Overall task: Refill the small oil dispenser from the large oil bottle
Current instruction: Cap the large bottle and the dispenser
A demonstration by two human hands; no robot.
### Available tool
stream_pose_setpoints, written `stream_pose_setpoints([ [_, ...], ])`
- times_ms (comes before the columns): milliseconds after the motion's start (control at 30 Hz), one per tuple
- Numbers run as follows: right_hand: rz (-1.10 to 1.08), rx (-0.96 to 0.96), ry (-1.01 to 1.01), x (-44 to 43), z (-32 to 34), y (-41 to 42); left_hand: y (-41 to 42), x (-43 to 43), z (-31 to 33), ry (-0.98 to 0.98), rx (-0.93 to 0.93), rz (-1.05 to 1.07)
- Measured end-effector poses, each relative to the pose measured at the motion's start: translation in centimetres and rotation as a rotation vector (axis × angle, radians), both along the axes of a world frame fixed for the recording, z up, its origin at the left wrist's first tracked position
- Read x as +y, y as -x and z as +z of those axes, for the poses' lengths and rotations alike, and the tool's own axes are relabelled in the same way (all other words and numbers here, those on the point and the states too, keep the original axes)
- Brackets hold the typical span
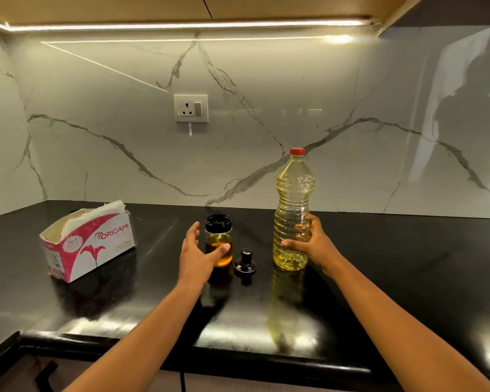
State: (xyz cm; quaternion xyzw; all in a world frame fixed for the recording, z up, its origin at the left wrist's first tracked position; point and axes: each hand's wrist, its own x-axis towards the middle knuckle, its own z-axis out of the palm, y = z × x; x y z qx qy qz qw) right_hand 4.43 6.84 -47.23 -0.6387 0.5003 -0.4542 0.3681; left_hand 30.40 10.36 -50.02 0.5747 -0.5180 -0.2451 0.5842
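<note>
A tall clear oil bottle (293,193) with a red cap (297,151) stands upright on the black counter, holding yellow oil. My right hand (313,243) is wrapped around its lower part. Left of it stands the small glass oil dispenser (218,236) with a black rim and open top, amber oil low inside. My left hand (197,254) is beside the dispenser with fingers spread; the thumb lies across its front and the fingers are apart from its left side. The dispenser's black stopper lid (245,264) lies on the counter between dispenser and bottle.
A pink and white tissue box (88,247), torn open, sits at the left on the glossy black counter (393,264). A marble backsplash with a wall socket (191,108) rises behind. The counter's front edge runs near the bottom of the view.
</note>
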Motion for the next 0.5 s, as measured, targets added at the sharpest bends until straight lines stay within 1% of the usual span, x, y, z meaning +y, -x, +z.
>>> stream_pose_setpoints([
  [133, 0.039, 0.016, -0.032, -0.5, 0.3, -0.1, 0.0, -1.5, 0.1, -0.052, 0.04, -0.102],
  [233, 0.085, -0.022, -0.08, 0.0, 1.0, 0.6, -0.1, -2.2, 0.0, -0.067, 0.056, -0.118],
  [300, 0.029, -0.011, -0.061, 1.1, 1.9, 1.0, -0.3, -2.4, -0.1, -0.075, 0.055, -0.118],
  [367, -0.12, 0.04, 0.066, 2.7, 2.9, 1.0, -0.6, -2.7, -0.2, -0.086, 0.046, -0.116],
  [433, -0.253, 0.083, 0.286, 4.6, 3.8, 0.3, -0.7, -2.9, -0.2, -0.098, 0.037, -0.108],
  [467, -0.25, 0.12, 0.355, 5.4, 4.3, -0.4, -0.8, -3.1, -0.2, -0.104, 0.032, -0.104],
  [500, -0.194, 0.179, 0.375, 6.2, 4.8, -1.4, -0.9, -3.2, -0.3, -0.108, 0.029, -0.1],
])
